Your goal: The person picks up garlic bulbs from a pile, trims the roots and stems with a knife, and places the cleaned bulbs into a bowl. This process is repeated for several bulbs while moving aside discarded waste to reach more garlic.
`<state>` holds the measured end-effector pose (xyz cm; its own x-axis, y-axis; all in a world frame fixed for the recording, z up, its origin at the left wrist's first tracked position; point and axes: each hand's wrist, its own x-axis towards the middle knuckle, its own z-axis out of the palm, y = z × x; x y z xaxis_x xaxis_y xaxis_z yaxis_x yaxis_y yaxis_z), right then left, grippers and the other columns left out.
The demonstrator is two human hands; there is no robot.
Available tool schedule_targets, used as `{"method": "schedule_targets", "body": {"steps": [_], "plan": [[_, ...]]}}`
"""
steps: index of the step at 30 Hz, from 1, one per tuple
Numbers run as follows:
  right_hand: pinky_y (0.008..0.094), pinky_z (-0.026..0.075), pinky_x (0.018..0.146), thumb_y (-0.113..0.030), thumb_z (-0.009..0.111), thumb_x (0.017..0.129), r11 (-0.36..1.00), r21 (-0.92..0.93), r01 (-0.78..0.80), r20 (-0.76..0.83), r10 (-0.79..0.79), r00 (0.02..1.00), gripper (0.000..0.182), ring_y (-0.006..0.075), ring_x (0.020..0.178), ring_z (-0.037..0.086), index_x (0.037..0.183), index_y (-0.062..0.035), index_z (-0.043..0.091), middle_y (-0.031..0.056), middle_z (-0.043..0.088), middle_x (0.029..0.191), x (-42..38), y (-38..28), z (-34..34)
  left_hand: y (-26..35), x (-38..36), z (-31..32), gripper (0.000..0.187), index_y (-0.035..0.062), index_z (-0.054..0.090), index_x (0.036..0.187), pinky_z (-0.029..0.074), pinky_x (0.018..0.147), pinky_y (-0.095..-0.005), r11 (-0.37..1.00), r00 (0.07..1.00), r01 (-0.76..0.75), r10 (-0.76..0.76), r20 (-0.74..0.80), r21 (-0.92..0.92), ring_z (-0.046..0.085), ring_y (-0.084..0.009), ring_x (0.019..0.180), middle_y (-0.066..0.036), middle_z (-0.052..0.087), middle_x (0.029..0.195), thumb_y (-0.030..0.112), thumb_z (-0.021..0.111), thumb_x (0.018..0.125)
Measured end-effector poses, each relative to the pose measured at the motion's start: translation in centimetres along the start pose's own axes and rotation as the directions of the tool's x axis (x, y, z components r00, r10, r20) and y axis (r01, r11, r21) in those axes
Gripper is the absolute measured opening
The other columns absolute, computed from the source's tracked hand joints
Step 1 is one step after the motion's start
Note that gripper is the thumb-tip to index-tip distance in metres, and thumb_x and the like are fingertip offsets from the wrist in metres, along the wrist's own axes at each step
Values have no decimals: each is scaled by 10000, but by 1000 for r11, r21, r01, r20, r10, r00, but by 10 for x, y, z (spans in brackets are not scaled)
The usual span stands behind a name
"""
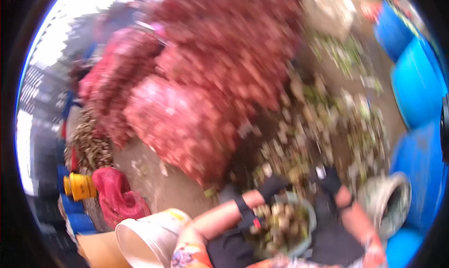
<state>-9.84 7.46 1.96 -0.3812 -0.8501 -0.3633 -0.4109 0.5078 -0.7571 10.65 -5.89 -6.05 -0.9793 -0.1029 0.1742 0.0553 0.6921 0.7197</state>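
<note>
My left hand (pixel 273 187), in a dark glove, reaches over the near edge of a heap of pale bulbs (pixel 285 162) with greenish scraps. A small pale piece (pixel 267 169) shows at its fingertips. To its right, my right hand (pixel 329 180) is also in a dark glove, with a small white patch (pixel 321 172) at its front. Motion smears the fingers of both hands, so I cannot tell what they grip. Just below the hands, between my legs, stands a light blue-green basin (pixel 311 216) filled with pale and greenish bulbs (pixel 283 223).
Large red mesh sacks (pixel 187 123), stuffed full, rise ahead. White buckets (pixel 140 240), a pink mesh bag (pixel 119 198) and a yellow container (pixel 80 186) stand left. Blue tubs (pixel 416 85) line the right, near a tipped grey-white bucket (pixel 397 198).
</note>
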Motion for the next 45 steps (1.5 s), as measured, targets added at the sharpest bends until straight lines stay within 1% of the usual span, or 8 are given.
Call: {"method": "schedule_targets", "body": {"steps": [1,4,14,20,24,30,41,45], "plan": [[313,434,530,-226,659,673,939,333,-89,25,85,996,216,163,561,533,741,-37,578,85,577,626,-8,-21,-1,27,14,-20,248,44,599,980,457,640,-324,683,797,590,-577,177,-430,598,-244,695,-132,623,836,170,499,792],[278,406,513,-189,659,638,978,207,26,-12,-25,1000,201,84,563,497,701,-26,561,30,542,584,2,-16,6,46,31,-40,231,-8,618,870,429,604,-253,505,668,675,-727,157,-538,520,-76,658,-30,613,713,202,582,781],[374,456,600,-290,621,561,976,-216,8,388,78,918,324,336,633,574,723,-12,590,194,575,655,12,56,32,50,45,-87,157,-19,614,823,403,543,-204,559,651,509,-747,-132,-654,493,-53,612,-1,573,658,131,574,803],[385,456,614,-257,614,566,986,-75,-152,212,165,963,285,340,646,575,739,-31,600,184,586,683,30,52,3,63,47,-74,285,15,564,1028,412,668,-201,190,628,740,-541,560,-645,466,-55,737,-4,560,864,229,528,843],[410,465,640,-263,613,597,946,-306,-107,-17,107,994,283,339,690,579,783,-50,601,177,597,726,61,70,-12,44,33,-41,368,27,515,1107,390,834,-263,758,753,341,134,644,-556,469,-124,975,-74,509,1092,253,557,820],[377,450,737,-382,699,610,923,-308,-232,-464,67,883,468,305,840,569,931,-63,579,137,601,891,130,103,-65,35,55,-87,324,-14,541,1060,394,857,-272,160,671,726,-376,639,-668,519,-150,958,-87,572,1036,162,579,790],[403,453,720,-520,724,511,805,-393,-444,-790,-49,611,633,328,822,564,864,-17,574,172,576,862,222,130,7,7,46,-77,259,-23,561,1002,442,781,-255,146,622,707,-594,510,-692,560,-124,840,-63,607,905,95,561,772],[429,427,711,-287,703,546,927,-283,-247,-478,86,874,358,349,783,531,763,-34,573,177,548,813,188,119,3,9,48,-80,225,-15,582,969,435,772,-242,65,552,722,-654,517,-688,550,-107,837,-55,606,909,96,569,774]]}}
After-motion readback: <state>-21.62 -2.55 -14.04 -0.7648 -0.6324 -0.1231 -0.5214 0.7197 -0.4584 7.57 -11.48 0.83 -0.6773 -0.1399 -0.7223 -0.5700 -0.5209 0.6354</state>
